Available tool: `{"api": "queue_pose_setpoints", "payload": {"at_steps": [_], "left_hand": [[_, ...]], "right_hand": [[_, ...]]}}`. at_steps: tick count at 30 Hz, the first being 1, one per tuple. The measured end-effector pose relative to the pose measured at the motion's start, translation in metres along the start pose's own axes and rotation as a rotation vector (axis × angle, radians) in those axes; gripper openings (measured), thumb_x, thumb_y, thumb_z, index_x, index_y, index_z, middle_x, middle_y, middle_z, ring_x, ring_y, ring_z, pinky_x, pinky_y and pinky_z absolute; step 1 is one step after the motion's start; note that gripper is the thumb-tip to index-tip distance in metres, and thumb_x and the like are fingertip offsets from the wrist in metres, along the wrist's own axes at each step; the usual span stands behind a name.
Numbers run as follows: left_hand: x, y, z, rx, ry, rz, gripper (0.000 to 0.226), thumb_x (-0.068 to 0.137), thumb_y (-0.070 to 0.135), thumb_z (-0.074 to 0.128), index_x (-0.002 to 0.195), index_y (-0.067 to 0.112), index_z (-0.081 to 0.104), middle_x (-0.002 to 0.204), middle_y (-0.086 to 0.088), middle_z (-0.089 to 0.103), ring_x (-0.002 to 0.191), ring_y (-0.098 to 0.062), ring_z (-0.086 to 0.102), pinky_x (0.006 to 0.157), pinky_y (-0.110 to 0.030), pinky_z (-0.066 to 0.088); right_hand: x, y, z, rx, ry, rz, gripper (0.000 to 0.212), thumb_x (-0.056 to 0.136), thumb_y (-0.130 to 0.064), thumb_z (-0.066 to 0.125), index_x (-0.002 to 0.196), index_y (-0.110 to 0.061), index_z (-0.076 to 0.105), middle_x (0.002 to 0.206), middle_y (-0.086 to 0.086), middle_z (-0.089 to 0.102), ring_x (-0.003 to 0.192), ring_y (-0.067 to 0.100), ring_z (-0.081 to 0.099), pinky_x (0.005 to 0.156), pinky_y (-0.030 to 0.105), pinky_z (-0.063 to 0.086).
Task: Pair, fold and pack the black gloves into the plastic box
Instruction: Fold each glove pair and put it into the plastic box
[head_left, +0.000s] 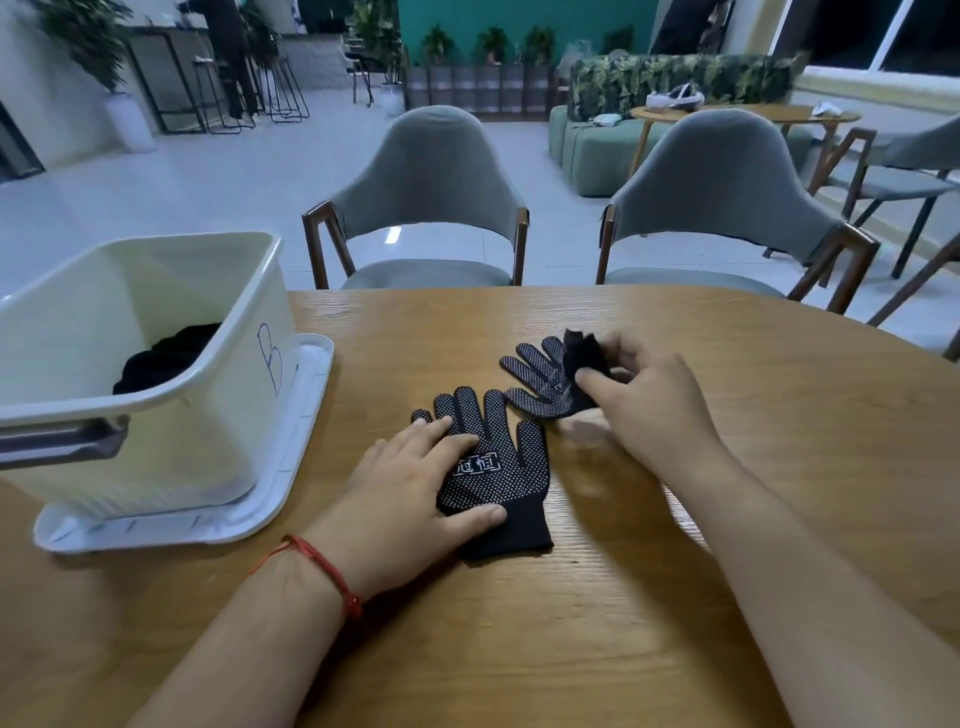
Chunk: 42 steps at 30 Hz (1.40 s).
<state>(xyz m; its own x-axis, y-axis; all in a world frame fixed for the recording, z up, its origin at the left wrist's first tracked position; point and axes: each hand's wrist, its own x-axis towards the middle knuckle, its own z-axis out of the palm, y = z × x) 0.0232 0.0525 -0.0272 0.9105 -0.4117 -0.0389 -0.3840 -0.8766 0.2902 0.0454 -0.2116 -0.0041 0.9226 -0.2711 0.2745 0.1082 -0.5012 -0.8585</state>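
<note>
L hand (415, 483): fingers straight, pressed flat on near glove (511, 467), thumb on the cuff; prob pinning it so it can't slide while the mate comes over
Near glove: flat on table (519, 649), dotted palm + white logo up, fingertips pointing away, cuff toward the person
R hand (649, 400): fingers curled, pinching black cloth of far glove (537, 376); some blur just below the hand
Far glove: just beyond the near one, dotted fingers on the table, angled to the L; R end bunched + lifted in the pinch; the two lie v close, can't tell if touching
Why so: my read is the pairing step, R hand taking up the mate to lay on the pinned glove; fold + pack not yet done for this pair
Plastic box (156, 332): L side of table, open top, standing on its white lid (306, 431); "B" in pen on the side, grey handle (62, 441) at near end
In box: dark bundle (166, 358) at the bottom, prob gloves packed already, can't confirm
In the way: only the box's own tall wall + the lid rim sit btwn gloves and box interior; a folded pair would need to go up + over
Around: two grey chairs (426, 197) (722, 197) across the table; red cord (322, 566) on L wrist; plants, sofa, round table in bkgd, well apart, no bearing
</note>
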Motion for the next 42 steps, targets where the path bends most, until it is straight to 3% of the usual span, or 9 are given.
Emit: {"api": "queue_pose_setpoints", "payload": {"at_steps": [6,12,15,21,26,29,31,33,42], "left_hand": [[-0.002,0.004,-0.001,-0.016,-0.054,0.033,0.104,0.070,0.098,0.034,0.160,0.047,0.025,0.174,0.017,0.011,0.161,-0.007,0.000,0.130,-0.050,0.007],[-0.005,-0.002,-0.002,-0.081,-0.017,0.070,0.102,0.071,0.096,0.041,0.159,0.045,0.028,0.169,0.017,0.021,0.156,-0.005,0.007,0.129,-0.049,0.014],[-0.005,-0.006,-0.002,-0.085,0.027,0.049,0.104,0.070,0.097,0.045,0.158,0.045,0.027,0.160,0.015,0.033,0.151,-0.013,0.020,0.126,-0.047,0.021],[-0.002,-0.007,0.000,-0.046,0.003,0.042,0.106,0.073,0.096,0.044,0.161,0.041,0.024,0.164,0.012,0.027,0.154,-0.020,0.022,0.126,-0.049,0.021],[-0.005,-0.004,-0.003,-0.024,-0.020,0.007,0.105,0.079,0.090,0.051,0.164,0.036,0.021,0.175,0.011,0.009,0.161,-0.011,-0.002,0.131,-0.044,0.006],[-0.003,-0.006,0.000,-0.033,-0.013,0.007,0.107,0.077,0.093,0.049,0.164,0.037,0.021,0.175,0.010,0.009,0.161,-0.011,-0.002,0.131,-0.045,0.005],[-0.001,-0.008,0.002,-0.033,0.004,0.028,0.114,0.069,0.098,0.038,0.163,0.037,0.022,0.173,0.010,0.016,0.161,-0.014,0.005,0.130,-0.047,0.011],[0.001,-0.009,0.004,-0.029,0.017,0.045,0.116,0.065,0.098,0.031,0.164,0.037,0.019,0.168,0.010,0.023,0.159,-0.015,0.013,0.128,-0.048,0.017],[-0.005,-0.010,0.000,-0.029,0.001,0.040,0.109,0.069,0.097,0.033,0.163,0.042,0.018,0.168,0.018,0.018,0.161,-0.015,0.005,0.129,-0.050,0.014]], "right_hand": [[0.003,-0.040,-0.006,0.326,-0.096,-0.096,0.022,0.099,-0.007,0.073,0.103,-0.027,0.080,0.097,-0.003,0.082,0.095,0.015,0.077,0.096,0.044,0.062],[0.020,-0.092,-0.023,0.334,-0.460,-0.135,0.022,0.096,-0.007,0.077,0.108,-0.025,0.077,0.098,0.005,0.080,0.091,0.024,0.076,0.086,0.047,0.063],[0.034,-0.103,-0.020,0.258,-0.560,-0.152,0.020,0.095,-0.007,0.078,0.106,-0.025,0.077,0.095,0.004,0.080,0.087,0.022,0.077,0.078,0.037,0.063],[0.057,-0.115,0.000,0.072,-0.465,-0.309,0.015,0.098,-0.010,0.077,0.110,-0.020,0.078,0.098,0.007,0.080,0.086,0.016,0.074,0.089,0.039,0.061],[0.053,-0.116,0.007,0.089,-0.376,-0.406,0.015,0.099,-0.009,0.074,0.107,-0.022,0.078,0.085,0.023,0.074,0.063,0.049,0.065,0.063,0.066,0.058],[0.030,-0.095,0.016,0.018,-0.410,-0.386,0.019,0.099,-0.011,0.074,0.108,-0.027,0.079,0.085,0.008,0.078,0.071,0.042,0.068,0.069,0.056,0.061],[0.009,-0.074,0.021,-0.041,-0.467,-0.371,0.021,0.098,-0.010,0.075,0.108,-0.027,0.080,0.089,-0.008,0.079,0.076,0.015,0.073,0.077,0.040,0.060],[-0.014,-0.055,0.023,-0.111,-0.508,-0.376,0.023,0.097,-0.010,0.077,0.108,-0.030,0.081,0.094,-0.016,0.079,0.090,0.005,0.073,0.087,0.029,0.057],[-0.068,-0.015,0.024,-0.324,-0.503,-0.471,0.043,0.095,-0.016,0.075,0.132,-0.038,0.069,0.128,-0.028,0.064,0.123,0.002,0.060,0.105,0.031,0.050]]}}
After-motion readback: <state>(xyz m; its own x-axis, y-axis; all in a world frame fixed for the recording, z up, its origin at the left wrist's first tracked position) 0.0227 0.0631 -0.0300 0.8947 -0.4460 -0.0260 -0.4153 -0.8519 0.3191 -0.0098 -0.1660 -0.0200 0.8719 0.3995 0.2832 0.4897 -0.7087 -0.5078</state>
